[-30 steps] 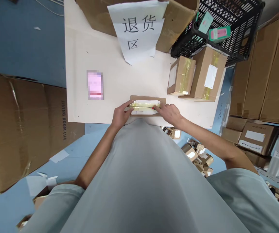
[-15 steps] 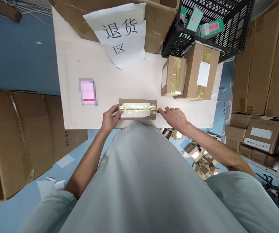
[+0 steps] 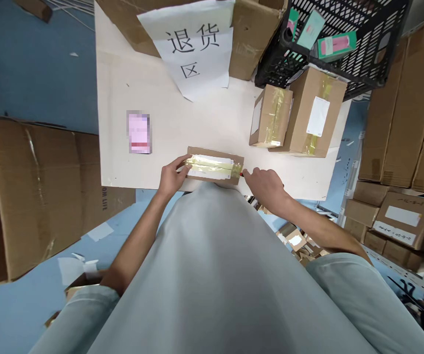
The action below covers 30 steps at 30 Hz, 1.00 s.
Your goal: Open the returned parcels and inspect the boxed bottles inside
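A flat brown cardboard parcel (image 3: 215,166) with a white label and yellow tape lies at the near edge of the pale table (image 3: 167,123). My left hand (image 3: 172,177) grips its left end, fingers curled around it. My right hand (image 3: 265,184) is closed at the parcel's right end, pinching a small red-tipped tool (image 3: 242,173) against the tape there. What the tool is I cannot make out.
Two taped cardboard boxes (image 3: 296,118) stand at the table's right. A black crate (image 3: 330,39) with green-pink packs sits behind them. A white paper sign (image 3: 197,49) hangs from a big carton. A pink item (image 3: 138,132) lies left. Cartons stand on both sides, small boxes on the floor.
My right hand slid from the parcel's top along the tape to its right end and stays there. The left hand kept its hold on the left end.
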Motion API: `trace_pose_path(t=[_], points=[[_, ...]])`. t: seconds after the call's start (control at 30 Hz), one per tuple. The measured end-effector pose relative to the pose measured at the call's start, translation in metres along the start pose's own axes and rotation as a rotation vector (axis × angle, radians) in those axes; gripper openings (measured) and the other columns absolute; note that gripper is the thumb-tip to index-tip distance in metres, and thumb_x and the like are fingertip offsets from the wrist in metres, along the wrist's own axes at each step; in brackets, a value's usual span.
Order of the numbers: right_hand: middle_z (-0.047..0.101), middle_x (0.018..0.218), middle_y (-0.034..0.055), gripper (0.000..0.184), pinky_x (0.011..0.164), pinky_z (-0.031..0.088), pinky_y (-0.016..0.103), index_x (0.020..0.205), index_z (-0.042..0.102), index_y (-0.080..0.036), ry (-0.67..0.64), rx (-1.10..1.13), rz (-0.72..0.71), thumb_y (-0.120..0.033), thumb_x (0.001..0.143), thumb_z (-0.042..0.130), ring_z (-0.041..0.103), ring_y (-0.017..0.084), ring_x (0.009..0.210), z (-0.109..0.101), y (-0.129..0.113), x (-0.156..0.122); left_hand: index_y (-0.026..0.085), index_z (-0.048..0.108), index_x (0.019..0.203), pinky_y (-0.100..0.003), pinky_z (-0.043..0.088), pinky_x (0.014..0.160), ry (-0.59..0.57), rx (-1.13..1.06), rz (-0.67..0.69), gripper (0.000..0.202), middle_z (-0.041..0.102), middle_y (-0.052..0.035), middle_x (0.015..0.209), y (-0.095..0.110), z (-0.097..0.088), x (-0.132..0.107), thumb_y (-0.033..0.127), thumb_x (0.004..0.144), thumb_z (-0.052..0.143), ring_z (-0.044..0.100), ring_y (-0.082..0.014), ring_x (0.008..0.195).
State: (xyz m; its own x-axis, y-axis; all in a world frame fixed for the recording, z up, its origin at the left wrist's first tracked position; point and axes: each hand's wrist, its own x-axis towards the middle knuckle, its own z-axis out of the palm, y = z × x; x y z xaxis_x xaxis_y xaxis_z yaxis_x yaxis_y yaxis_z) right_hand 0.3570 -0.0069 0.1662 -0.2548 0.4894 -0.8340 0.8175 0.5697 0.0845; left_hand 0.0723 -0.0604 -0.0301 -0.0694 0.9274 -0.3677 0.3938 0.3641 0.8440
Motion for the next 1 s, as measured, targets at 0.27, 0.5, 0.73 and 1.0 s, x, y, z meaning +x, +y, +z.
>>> trace_pose_path(t=[0.27, 0.5, 0.73, 1.0], points=[[0.074, 0.135, 0.0195, 0.061, 0.077, 0.047, 0.034, 0.170, 0.040, -0.026, 0.096, 0.079, -0.150, -0.010, 0.111, 0.045, 0.078, 0.028, 0.101, 0.012, 0.003, 0.047, 0.025, 0.079, 0.137, -0.042, 0.068, 0.105, 0.024, 0.002, -0.014, 0.044, 0.080, -0.0069, 0.140, 0.006, 0.006, -0.002, 0.042, 0.098, 0.070, 0.076, -0.0304, 0.132], [0.070, 0.142, 0.0232, 0.063, 0.079, 0.051, 0.034, 0.171, 0.035, -0.021, 0.111, 0.082, -0.105, -0.008, 0.110, 0.044, 0.078, 0.029, 0.107, 0.030, -0.019, 0.072, 0.025, 0.083, 0.127, -0.046, 0.064, 0.113, 0.083, -0.038, -0.041, 0.038, 0.082, -0.0068, 0.136, 0.008, 0.010, 0.000, 0.046, 0.097, 0.074, 0.079, -0.0305, 0.126], [0.074, 0.132, 0.0242, 0.059, 0.080, 0.055, 0.035, 0.164, 0.048, -0.015, 0.065, 0.070, -0.014, -0.003, 0.106, 0.045, 0.080, 0.028, 0.108, 0.037, -0.003, 0.055, 0.024, 0.083, 0.125, -0.045, 0.064, 0.111, 0.085, -0.017, -0.042, 0.041, 0.083, -0.0087, 0.135, -0.001, 0.011, 0.006, 0.053, 0.097, 0.075, 0.080, -0.0306, 0.123], [0.075, 0.128, 0.0209, 0.062, 0.080, 0.050, 0.036, 0.163, 0.051, -0.020, 0.022, 0.062, 0.041, -0.001, 0.104, 0.046, 0.080, 0.029, 0.109, 0.061, 0.039, 0.032, 0.026, 0.081, 0.127, -0.042, 0.067, 0.103, 0.065, 0.030, -0.025, 0.040, 0.083, -0.0063, 0.133, 0.007, 0.029, 0.004, 0.055, 0.101, 0.069, 0.080, -0.0278, 0.121]])
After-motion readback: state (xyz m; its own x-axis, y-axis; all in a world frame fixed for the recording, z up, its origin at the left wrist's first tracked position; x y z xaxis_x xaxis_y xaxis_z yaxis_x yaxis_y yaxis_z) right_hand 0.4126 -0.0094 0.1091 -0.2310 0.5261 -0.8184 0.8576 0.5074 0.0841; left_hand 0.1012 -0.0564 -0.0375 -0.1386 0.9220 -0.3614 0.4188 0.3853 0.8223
